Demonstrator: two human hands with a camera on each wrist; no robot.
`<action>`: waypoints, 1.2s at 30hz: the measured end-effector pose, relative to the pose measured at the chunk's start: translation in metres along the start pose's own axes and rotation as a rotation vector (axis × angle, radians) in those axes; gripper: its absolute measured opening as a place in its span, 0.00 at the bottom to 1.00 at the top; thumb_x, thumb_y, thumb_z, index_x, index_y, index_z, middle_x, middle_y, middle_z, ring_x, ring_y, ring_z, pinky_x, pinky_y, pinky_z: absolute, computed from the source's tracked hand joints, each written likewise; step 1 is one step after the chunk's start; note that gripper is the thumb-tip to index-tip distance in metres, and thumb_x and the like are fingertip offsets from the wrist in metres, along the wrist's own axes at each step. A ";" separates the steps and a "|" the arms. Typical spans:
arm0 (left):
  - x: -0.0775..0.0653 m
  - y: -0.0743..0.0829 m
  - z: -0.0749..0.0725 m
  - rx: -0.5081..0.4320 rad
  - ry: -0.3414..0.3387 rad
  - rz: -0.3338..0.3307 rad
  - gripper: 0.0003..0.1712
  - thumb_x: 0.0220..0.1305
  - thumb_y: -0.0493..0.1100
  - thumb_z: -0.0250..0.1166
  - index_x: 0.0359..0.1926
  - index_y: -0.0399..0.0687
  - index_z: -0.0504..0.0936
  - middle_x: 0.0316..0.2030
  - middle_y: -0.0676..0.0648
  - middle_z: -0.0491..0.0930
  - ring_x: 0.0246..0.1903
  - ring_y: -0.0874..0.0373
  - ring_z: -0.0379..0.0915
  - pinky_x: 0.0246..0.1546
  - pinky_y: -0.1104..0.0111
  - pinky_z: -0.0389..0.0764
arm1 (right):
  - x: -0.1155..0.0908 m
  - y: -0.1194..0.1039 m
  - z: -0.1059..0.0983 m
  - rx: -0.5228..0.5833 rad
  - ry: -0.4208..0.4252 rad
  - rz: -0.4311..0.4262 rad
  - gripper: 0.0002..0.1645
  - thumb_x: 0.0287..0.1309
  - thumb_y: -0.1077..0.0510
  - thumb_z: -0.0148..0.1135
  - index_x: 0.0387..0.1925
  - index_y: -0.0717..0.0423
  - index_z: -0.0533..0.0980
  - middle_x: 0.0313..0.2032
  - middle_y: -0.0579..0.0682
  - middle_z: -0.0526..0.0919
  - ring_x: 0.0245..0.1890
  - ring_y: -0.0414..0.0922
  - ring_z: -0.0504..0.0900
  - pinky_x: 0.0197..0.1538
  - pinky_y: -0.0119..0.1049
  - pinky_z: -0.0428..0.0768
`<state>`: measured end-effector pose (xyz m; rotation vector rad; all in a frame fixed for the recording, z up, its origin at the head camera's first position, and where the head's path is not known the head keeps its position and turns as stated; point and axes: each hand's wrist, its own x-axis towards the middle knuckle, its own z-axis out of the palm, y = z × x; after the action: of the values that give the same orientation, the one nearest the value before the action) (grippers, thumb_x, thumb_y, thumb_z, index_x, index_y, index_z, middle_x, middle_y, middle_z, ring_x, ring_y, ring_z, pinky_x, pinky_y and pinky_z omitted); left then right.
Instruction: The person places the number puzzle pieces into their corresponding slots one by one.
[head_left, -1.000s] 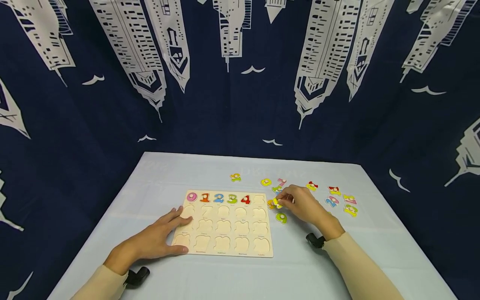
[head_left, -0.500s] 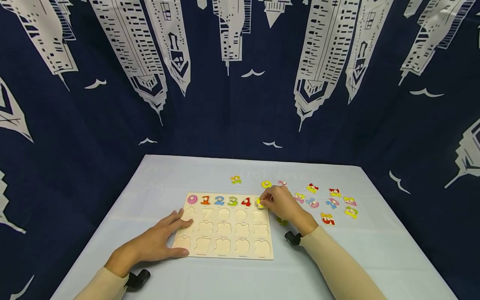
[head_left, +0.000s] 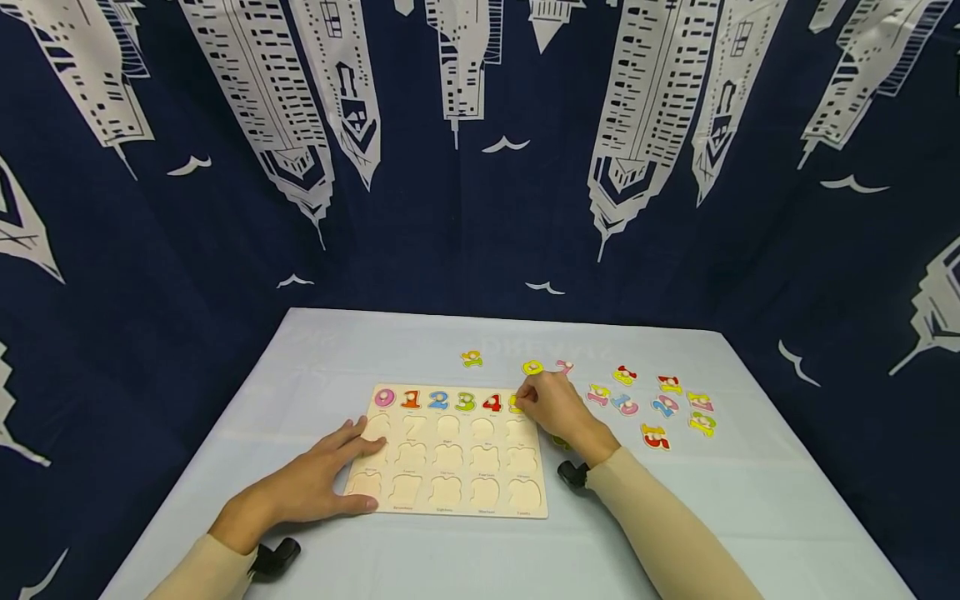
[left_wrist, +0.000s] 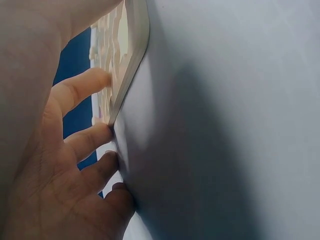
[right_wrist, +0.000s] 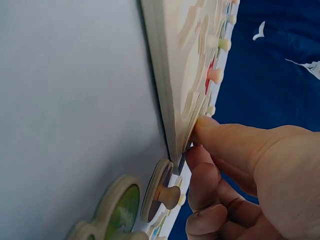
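Note:
A wooden number puzzle board (head_left: 428, 457) lies on the table, with a pink 0 (head_left: 384, 398), orange 1 (head_left: 410, 399), blue 2 (head_left: 438, 400), green 3 (head_left: 465, 401) and red 4 (head_left: 492, 402) in its top row. My right hand (head_left: 564, 414) pinches a yellow number piece (head_left: 514, 404) at the last recess of that row. In the right wrist view, the piece (right_wrist: 194, 125) leans slightly over the recess, its far side hidden by the thumb. My left hand (head_left: 307, 477) rests on the board's left edge, fingers spread; the left wrist view shows fingertips against that edge.
Loose knobbed number pieces lie behind and right of the board, among them a yellow 0-shaped piece (head_left: 532, 367), a red-and-yellow 15 (head_left: 655, 437) and a yellow-green piece (head_left: 702, 426). A green piece (head_left: 560, 442) is partly under the right hand. A dark printed cloth (head_left: 457, 250) hangs behind the white table (head_left: 390, 342).
My right hand has carried the yellow piece leftward from the loose pieces to the top row's last recess, then shifted slightly there. The left hand has stayed on the board.

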<state>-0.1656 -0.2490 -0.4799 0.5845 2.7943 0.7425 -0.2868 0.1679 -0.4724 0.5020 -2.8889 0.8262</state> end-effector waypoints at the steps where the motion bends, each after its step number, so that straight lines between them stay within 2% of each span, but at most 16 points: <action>1: 0.000 0.000 0.000 0.001 0.001 -0.001 0.56 0.64 0.72 0.84 0.87 0.63 0.75 0.94 0.38 0.57 0.93 0.28 0.52 0.83 0.26 0.71 | 0.000 0.000 0.000 -0.002 0.001 0.004 0.03 0.72 0.63 0.81 0.40 0.59 0.93 0.34 0.49 0.93 0.33 0.40 0.84 0.41 0.37 0.86; 17: -0.002 -0.001 0.002 -0.015 -0.006 -0.002 0.56 0.64 0.72 0.84 0.87 0.63 0.75 0.94 0.38 0.56 0.93 0.27 0.52 0.83 0.25 0.70 | -0.003 -0.002 0.007 0.010 0.030 0.055 0.04 0.70 0.64 0.82 0.37 0.60 0.92 0.32 0.51 0.92 0.30 0.42 0.84 0.36 0.34 0.83; 22: -0.002 -0.002 0.002 -0.012 0.000 -0.002 0.56 0.64 0.72 0.84 0.87 0.63 0.75 0.94 0.38 0.57 0.93 0.27 0.52 0.83 0.25 0.70 | -0.001 -0.001 0.005 0.039 0.004 0.058 0.05 0.71 0.62 0.82 0.39 0.61 0.92 0.32 0.51 0.91 0.30 0.41 0.83 0.36 0.32 0.82; 29: -0.001 -0.001 0.002 -0.012 0.003 0.006 0.56 0.64 0.72 0.84 0.87 0.62 0.76 0.94 0.37 0.57 0.93 0.27 0.52 0.82 0.25 0.71 | -0.004 0.017 -0.014 0.073 -0.039 0.102 0.09 0.82 0.58 0.74 0.52 0.58 0.93 0.40 0.51 0.94 0.36 0.43 0.85 0.43 0.36 0.85; 33: 0.000 -0.001 0.000 -0.014 0.007 0.006 0.56 0.64 0.71 0.84 0.87 0.62 0.76 0.94 0.37 0.57 0.93 0.27 0.52 0.83 0.25 0.71 | -0.009 0.029 -0.027 0.031 -0.030 0.087 0.07 0.81 0.61 0.73 0.52 0.56 0.93 0.46 0.51 0.95 0.42 0.45 0.86 0.51 0.42 0.88; 36: 0.000 -0.002 -0.001 -0.008 0.006 0.003 0.56 0.64 0.72 0.84 0.87 0.63 0.76 0.94 0.37 0.57 0.93 0.27 0.52 0.83 0.25 0.71 | -0.012 0.037 -0.032 0.019 -0.046 0.053 0.06 0.78 0.62 0.76 0.51 0.56 0.94 0.46 0.50 0.95 0.43 0.45 0.85 0.52 0.41 0.86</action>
<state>-0.1660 -0.2507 -0.4801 0.5867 2.7953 0.7569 -0.2880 0.2175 -0.4652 0.4542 -2.9506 0.8618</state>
